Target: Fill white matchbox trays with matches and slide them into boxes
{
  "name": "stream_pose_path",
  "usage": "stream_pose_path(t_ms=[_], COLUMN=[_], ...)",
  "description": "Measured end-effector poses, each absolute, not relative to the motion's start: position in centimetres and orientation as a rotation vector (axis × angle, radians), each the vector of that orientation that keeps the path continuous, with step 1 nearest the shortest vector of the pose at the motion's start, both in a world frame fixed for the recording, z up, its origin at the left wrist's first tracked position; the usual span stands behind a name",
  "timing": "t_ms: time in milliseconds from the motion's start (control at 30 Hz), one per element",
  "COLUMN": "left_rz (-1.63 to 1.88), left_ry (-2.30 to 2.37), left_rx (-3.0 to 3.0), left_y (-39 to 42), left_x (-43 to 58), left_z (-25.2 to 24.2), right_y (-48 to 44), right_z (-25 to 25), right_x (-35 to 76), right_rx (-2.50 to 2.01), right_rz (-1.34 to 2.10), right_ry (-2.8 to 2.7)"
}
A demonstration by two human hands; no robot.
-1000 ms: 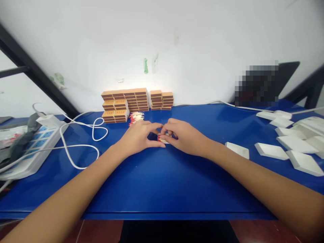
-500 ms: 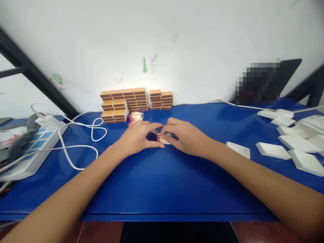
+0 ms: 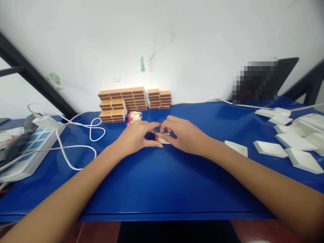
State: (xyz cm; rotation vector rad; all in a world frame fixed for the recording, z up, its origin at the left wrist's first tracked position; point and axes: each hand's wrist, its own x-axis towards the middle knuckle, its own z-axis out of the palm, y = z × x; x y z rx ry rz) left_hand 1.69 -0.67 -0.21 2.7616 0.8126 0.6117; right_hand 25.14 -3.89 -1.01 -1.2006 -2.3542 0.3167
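Observation:
A small white matchbox tray (image 3: 166, 142) lies on the blue table between my hands, with red-headed matches (image 3: 159, 138) in it. My left hand (image 3: 134, 136) is curved round the tray's left end, thumb at the near side and index finger at the far side, gripping it. Over the tray, my right hand (image 3: 183, 135) is closed, its thumb and fingertips down on the matches. The right fingers hide part of the tray. Behind my left hand lies a pile of loose matches (image 3: 134, 117), partly covered by it.
Stacked matchboxes (image 3: 111, 114) stand against the wall, with a smaller stack (image 3: 160, 99) beside them. White empty trays (image 3: 296, 142) are scattered on the right. A white cable (image 3: 93, 148) loops at left near a power strip (image 3: 37, 145). A dark, partly blurred object (image 3: 286, 77) leans at back right.
The view has shifted slightly. My right fingertips have moved a little on the matches, and more of the tray's far rim shows. My left hand keeps its place at the tray.

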Motion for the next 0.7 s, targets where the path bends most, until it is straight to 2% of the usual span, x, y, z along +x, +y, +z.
stream_pose_path(t_ms=[700], left_rz=[0.591], left_ry=[0.845], left_rx=[2.752], left_y=[-0.79], left_x=[1.73], left_z=[-0.13], right_y=[-3.81], right_z=[-0.46], right_x=[25.67], right_rx=[-1.109], right_rz=[0.407], right_ry=[-2.418])
